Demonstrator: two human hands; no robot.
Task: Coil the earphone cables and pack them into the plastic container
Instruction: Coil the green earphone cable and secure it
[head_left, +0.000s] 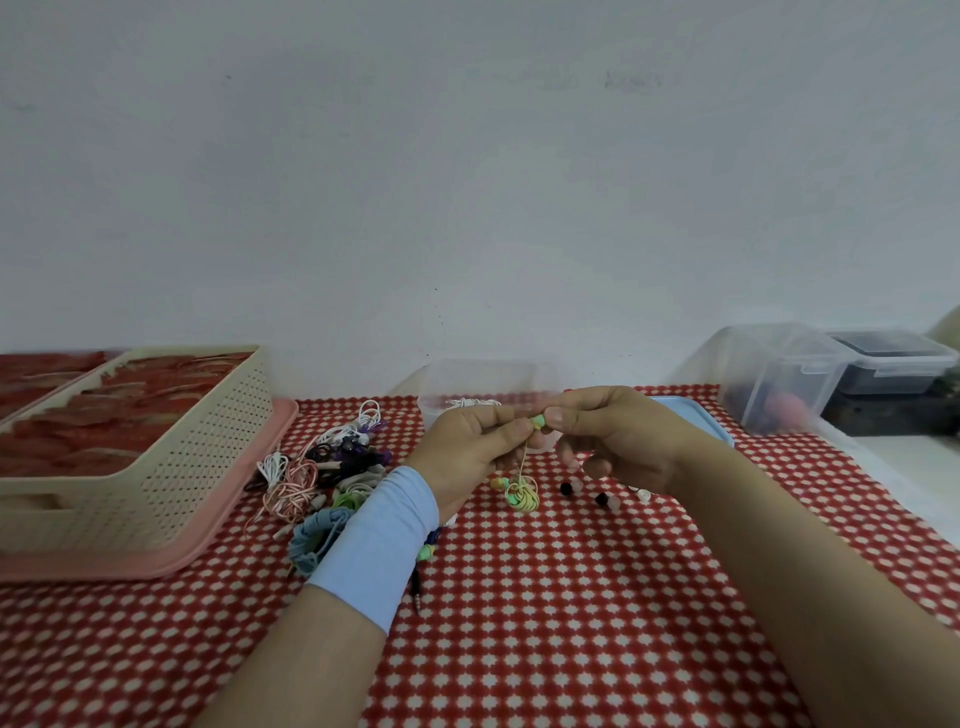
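**A:** Which step are we on?

**B:** We judge we are finishing one coil. The green-and-yellow earphone cable (522, 494) hangs as a small wound bundle on a short strand, just above the red patterned tablecloth (571, 597), and its green end piece (537, 420) sits up between our hands.

**A:** And how do the hands stand?

**B:** Our left hand (470, 447) is closed, with thumb and fingers pinching the strand just beside the green end piece. Our right hand (618, 441) pinches that piece between thumb and forefinger, and its other fingers curl loosely underneath and hold nothing.

**A:** Where does it go?

**B:** Into the clear plastic container (483, 379) directly behind our hands. A white cable (472, 401) already lies inside it, and a blue lid (691, 410) rests just to its right.

**A:** What does the next move call for?

**B:** We likely need to tuck or wrap the loose end so the bundle does not spring open, then lift it over the near wall and drop it in. The strand is thin, so we must keep the pinch firm.

**A:** How much is left?

**B:** Plenty, we think. A pile of tangled earphones (332, 467) waits to our left beside the beige basket (171, 467), and a few loose black earbuds (566, 488) lie under our right hand.
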